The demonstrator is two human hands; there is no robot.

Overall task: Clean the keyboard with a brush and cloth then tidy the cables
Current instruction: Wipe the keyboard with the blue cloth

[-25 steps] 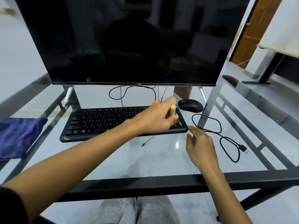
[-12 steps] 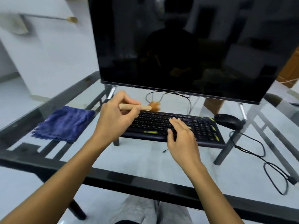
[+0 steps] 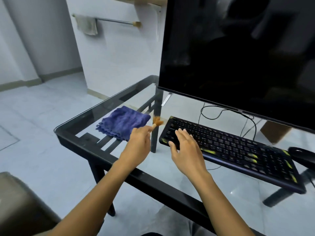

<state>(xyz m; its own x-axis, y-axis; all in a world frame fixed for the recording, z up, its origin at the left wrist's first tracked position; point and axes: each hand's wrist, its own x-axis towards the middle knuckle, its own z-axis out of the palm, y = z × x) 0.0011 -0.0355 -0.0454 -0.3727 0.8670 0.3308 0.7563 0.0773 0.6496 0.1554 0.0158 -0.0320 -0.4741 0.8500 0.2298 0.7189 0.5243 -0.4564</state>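
Note:
A black keyboard (image 3: pixel 238 150) with yellow marks lies on the glass table (image 3: pixel 81 116) in front of a dark monitor (image 3: pixel 238 48). My left hand (image 3: pixel 138 145) grips a small wooden brush (image 3: pixel 157 123) whose orange bristles point away, just left of the keyboard's left end. Beside the brush lies a folded blue cloth (image 3: pixel 123 123). My right hand (image 3: pixel 185 149) rests with spread fingers on the keyboard's left keys. Thin black cables (image 3: pixel 211 114) loop behind the keyboard under the monitor.
A black mouse (image 3: pixel 302 155) sits at the keyboard's right end. The table's black metal frame (image 3: pixel 153 183) runs along the near edge. A brown seat corner (image 3: pixel 20 206) shows at lower left. A towel rail (image 3: pixel 105 21) hangs on the far wall.
My view swung left. My left hand carried the brush from the keyboard's right end past its left end, toward the cloth. My right hand moved from the table onto the keyboard's left keys.

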